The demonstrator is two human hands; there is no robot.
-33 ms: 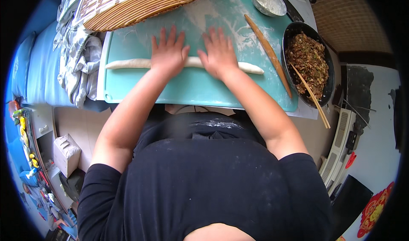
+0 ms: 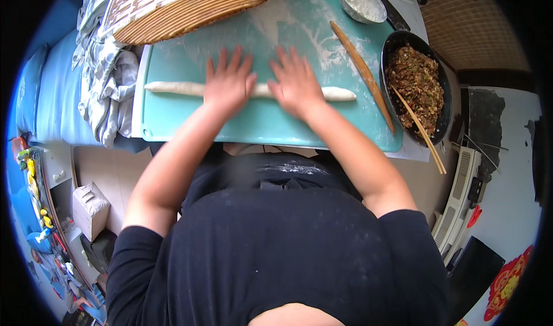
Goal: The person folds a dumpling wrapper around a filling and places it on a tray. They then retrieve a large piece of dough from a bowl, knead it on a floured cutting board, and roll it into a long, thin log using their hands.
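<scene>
A long white rope of dough (image 2: pixel 174 88) lies crosswise on a floured turquoise board (image 2: pixel 242 125). Both palms rest on its middle part, with the fingers spread and pointing to the far side. My left hand (image 2: pixel 229 84) covers the dough left of centre. Close beside it, my right hand (image 2: pixel 296 85) covers a stretch to the right. A short piece of dough shows between the two thumbs, and both rope ends stick out past the hands. What lies beneath the palms is hidden.
A wooden rolling pin (image 2: pixel 363 75) lies slantwise on the board's right. Beyond it stand a black pan (image 2: pixel 385 66) of minced filling with chopsticks (image 2: pixel 419 124) and a bowl of flour (image 2: pixel 363 3). A round woven tray (image 2: pixel 207 13) overlaps the far edge; crumpled cloth (image 2: pixel 118 66) hangs at left.
Both hands have slid a little toward me on the dough, fingers still spread. The left end of the rope now looks straighter.
</scene>
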